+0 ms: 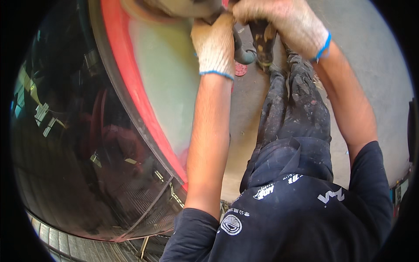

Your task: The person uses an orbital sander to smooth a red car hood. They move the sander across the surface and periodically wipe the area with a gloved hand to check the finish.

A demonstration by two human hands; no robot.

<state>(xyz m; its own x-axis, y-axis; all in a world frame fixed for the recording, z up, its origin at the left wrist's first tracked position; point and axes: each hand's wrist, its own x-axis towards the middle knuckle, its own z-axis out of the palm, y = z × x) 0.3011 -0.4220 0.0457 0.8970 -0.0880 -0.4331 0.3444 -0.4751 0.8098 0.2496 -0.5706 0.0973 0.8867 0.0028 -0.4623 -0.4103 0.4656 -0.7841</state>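
A power sander (pixel 185 6) is partly cut off by the top edge, its round head blurred over the car panel (pixel 163 74). That panel is red along its rim, with a large pale green-grey patch. My left hand (pixel 214 43), in a white knit glove with a blue cuff, is closed round the sander's body. My right hand (pixel 286 24), gloved alike, is closed at the sander's other side; its fingertips are smeared and partly hidden. A grey hose (pixel 245 56) hangs down beside my left hand.
Dark, reflective car glass (pixel 87 131) fills the left, bordered by a black seal (pixel 126 94). A red perforated disc (pixel 241 69) lies on the grey concrete floor (pixel 371 56) near my shoe (pixel 263 43). My legs stand close to the panel.
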